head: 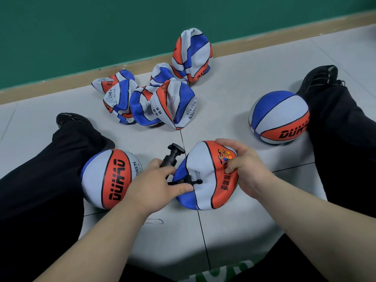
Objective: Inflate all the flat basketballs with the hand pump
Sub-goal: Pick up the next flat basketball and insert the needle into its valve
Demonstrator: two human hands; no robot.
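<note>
A partly flat red, white and blue basketball (pixel 203 188) lies on the floor between my legs. My right hand (pixel 246 165) grips its upper right side, fingers curled over the red panel. My left hand (pixel 154 184) holds the black hand pump (pixel 172 157) against the ball's left side, and the pump's black nozzle piece lies across the white panel. Two round, inflated balls sit nearby: one (pixel 109 178) by my left leg and one (pixel 278 117) by my right leg. Several flat, crumpled balls (pixel 150 100) are heaped farther ahead.
My black-trousered legs (pixel 40 180) stretch out on both sides over grey floor tiles (pixel 234 88). A tan skirting strip and a green wall (pixel 101 27) close the far side. A thin metal clip (pixel 154 221) lies on the floor near my left forearm.
</note>
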